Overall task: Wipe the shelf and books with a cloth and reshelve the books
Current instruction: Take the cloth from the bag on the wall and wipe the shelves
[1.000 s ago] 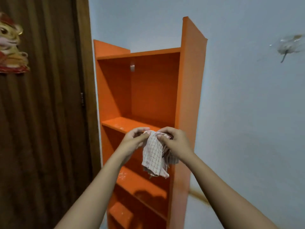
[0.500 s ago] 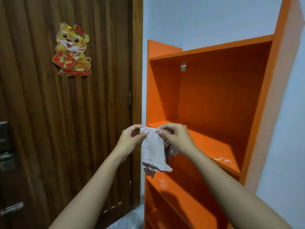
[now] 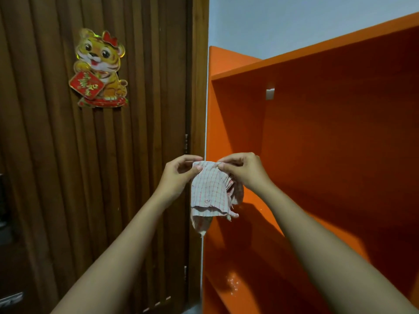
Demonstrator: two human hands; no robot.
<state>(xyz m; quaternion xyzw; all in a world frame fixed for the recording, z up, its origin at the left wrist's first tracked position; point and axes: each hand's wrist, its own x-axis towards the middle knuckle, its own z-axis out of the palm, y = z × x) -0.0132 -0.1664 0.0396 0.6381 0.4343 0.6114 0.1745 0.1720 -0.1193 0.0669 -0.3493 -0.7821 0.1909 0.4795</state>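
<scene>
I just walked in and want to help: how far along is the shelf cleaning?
Done: the orange shelf is emptied; no books in view. In hand: left hand and right hand pinch the checked cloth in front of it. Left: pale specks on a lower board suggest wiping remains, then cleaning and reshelving the books.

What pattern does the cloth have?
The cloth is white with a thin reddish check, seen in the head view.

Head camera faces forward, close to shelf (image 3: 317, 132).
</scene>
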